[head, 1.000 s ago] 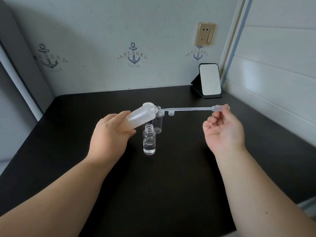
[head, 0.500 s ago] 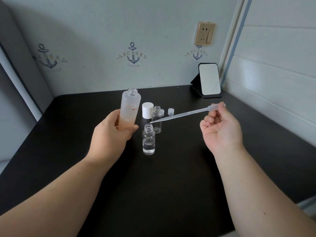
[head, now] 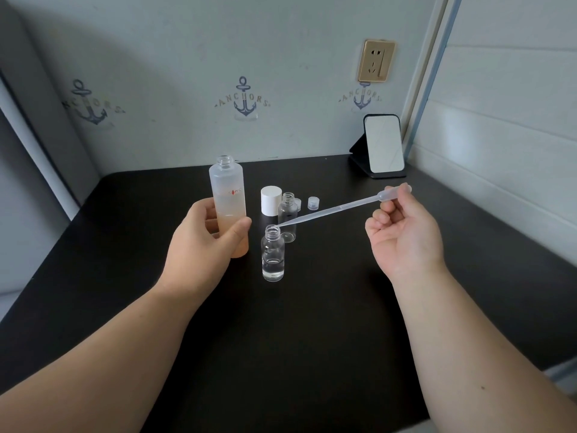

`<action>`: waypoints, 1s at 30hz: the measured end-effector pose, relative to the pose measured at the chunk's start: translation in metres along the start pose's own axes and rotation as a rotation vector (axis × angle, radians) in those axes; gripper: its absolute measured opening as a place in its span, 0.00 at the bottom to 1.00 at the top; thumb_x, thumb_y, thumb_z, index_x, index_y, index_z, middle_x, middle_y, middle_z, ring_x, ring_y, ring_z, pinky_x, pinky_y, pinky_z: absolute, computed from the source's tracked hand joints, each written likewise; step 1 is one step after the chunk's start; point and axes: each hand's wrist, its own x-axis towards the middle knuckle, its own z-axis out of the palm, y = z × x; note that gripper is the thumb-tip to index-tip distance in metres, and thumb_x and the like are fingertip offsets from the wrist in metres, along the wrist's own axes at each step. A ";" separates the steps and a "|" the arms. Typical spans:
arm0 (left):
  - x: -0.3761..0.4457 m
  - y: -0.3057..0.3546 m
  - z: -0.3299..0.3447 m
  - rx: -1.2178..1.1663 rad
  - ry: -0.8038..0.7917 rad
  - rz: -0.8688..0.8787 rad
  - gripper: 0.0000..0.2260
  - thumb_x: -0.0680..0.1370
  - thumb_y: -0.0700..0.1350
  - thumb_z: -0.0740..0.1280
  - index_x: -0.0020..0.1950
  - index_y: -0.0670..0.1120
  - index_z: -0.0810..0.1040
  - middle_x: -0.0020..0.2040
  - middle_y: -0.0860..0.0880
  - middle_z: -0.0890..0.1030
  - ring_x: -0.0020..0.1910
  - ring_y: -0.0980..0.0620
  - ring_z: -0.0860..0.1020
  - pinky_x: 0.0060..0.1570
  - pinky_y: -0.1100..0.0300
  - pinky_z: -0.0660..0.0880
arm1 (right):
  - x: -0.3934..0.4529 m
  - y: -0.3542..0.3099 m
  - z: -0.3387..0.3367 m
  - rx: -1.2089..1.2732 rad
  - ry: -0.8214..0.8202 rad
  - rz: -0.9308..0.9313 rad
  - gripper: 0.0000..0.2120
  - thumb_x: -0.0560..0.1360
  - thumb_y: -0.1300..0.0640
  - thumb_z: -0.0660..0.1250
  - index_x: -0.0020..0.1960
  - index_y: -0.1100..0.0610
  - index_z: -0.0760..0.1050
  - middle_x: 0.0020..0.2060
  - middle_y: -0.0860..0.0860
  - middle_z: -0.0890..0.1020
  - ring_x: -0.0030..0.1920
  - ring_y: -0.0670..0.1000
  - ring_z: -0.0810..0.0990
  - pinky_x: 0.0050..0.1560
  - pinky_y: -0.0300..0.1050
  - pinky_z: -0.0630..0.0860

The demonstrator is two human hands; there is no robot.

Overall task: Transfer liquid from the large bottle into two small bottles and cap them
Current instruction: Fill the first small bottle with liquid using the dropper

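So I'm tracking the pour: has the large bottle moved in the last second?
Yes. The large bottle swung from tilted to upright, left of the white cap.

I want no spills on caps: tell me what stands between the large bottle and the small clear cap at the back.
In the head view, between the large bottle and the small clear cap stand the white cap and the empty small bottle, with another clear cap peeking from behind it.

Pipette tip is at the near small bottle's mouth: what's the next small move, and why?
Probably squeeze the bulb: the pipette, pinched by the right hand, has its tip at the open near small bottle, which holds only a little liquid.
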 end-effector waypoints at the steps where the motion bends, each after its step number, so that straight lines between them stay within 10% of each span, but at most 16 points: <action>1: -0.002 0.002 -0.002 -0.028 0.034 0.010 0.17 0.76 0.55 0.71 0.62 0.62 0.69 0.51 0.66 0.76 0.48 0.73 0.75 0.43 0.69 0.70 | 0.000 0.000 0.000 0.000 -0.003 -0.001 0.15 0.80 0.53 0.69 0.38 0.57 0.85 0.34 0.49 0.77 0.29 0.46 0.70 0.32 0.37 0.69; 8: -0.018 0.012 -0.010 0.003 0.259 0.193 0.09 0.78 0.41 0.67 0.54 0.54 0.77 0.46 0.57 0.78 0.45 0.59 0.76 0.40 0.64 0.73 | 0.000 -0.001 -0.001 -0.003 -0.019 0.002 0.14 0.80 0.53 0.70 0.39 0.57 0.85 0.34 0.49 0.77 0.29 0.46 0.70 0.32 0.37 0.70; 19: -0.018 0.005 -0.002 0.047 -0.328 0.295 0.16 0.76 0.45 0.73 0.63 0.55 0.78 0.52 0.61 0.82 0.40 0.52 0.79 0.42 0.61 0.77 | -0.001 -0.001 0.000 -0.020 -0.019 0.004 0.15 0.80 0.53 0.69 0.38 0.57 0.84 0.33 0.49 0.77 0.28 0.46 0.70 0.32 0.37 0.70; 30: -0.012 0.005 0.005 0.296 -0.400 0.326 0.11 0.73 0.55 0.75 0.52 0.60 0.78 0.45 0.69 0.78 0.44 0.63 0.78 0.39 0.74 0.71 | -0.002 -0.003 0.002 -0.012 -0.018 -0.007 0.15 0.80 0.54 0.69 0.36 0.57 0.83 0.33 0.48 0.76 0.29 0.46 0.69 0.32 0.36 0.69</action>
